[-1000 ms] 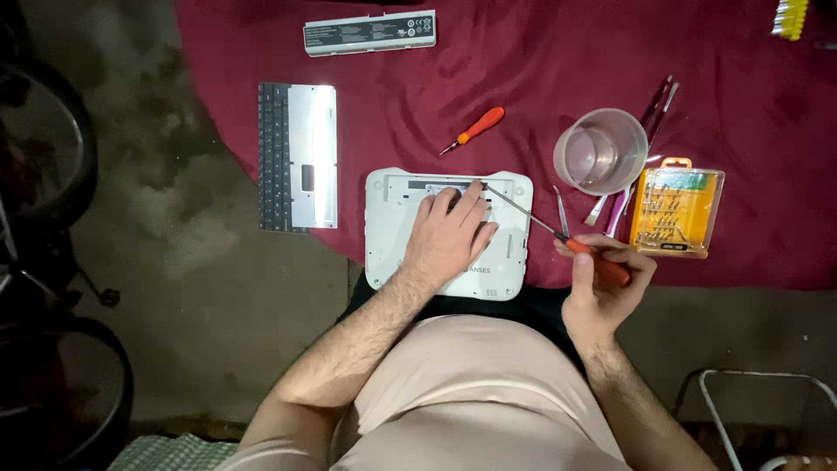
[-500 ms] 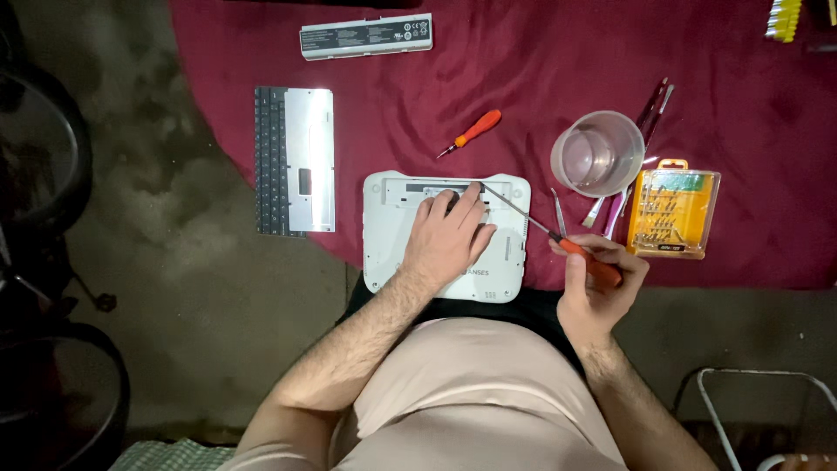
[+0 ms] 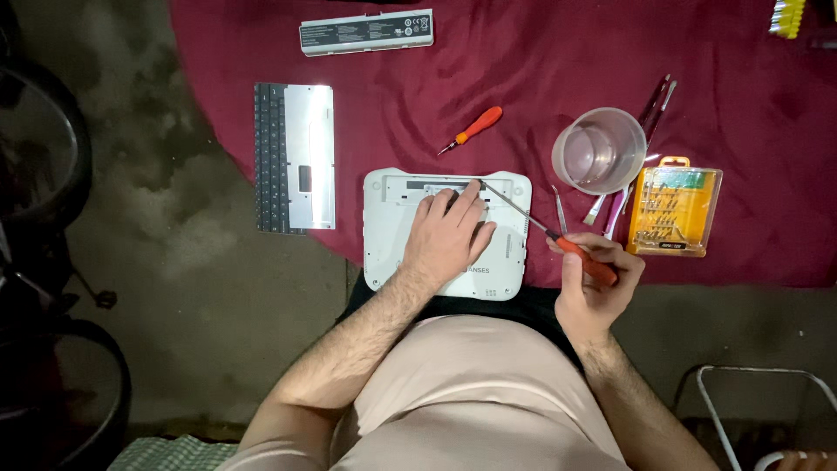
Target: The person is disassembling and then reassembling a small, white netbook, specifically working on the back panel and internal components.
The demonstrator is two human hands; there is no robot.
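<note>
Right, I'm looking straight down onto a dark red cloth (image 3: 523,78) spread over the floor, and the white laptop base (image 3: 392,227) lies at its near edge, just in front of the person's lap. My left hand (image 3: 449,240) is flat on that base, palm down, fingers spread and open, gripping nothing, simply pressing on the casing with the fingertips up near the slot along the far edge. My right hand (image 3: 593,292) is curled tight around the orange handle of a long screwdriver (image 3: 558,240); its thin metal shaft runs up and to the left, and the tip sits on the far edge of the base, just beside the left fingertips. Close to the right hand, a pair of tweezers (image 3: 559,209) lies on the cloth. Beyond it stands a clear plastic cup (image 3: 600,150), with some slim pink-handled tools (image 3: 641,148) partly under it, and an orange bit case (image 3: 674,209) just to the right. A second, shorter orange screwdriver (image 3: 472,129) lies loose, well beyond the base. Off to the left, a detached keyboard panel (image 3: 295,157) lies half on the cloth, half on the concrete. A long grey battery pack (image 3: 366,31) sits at the far edge.
</note>
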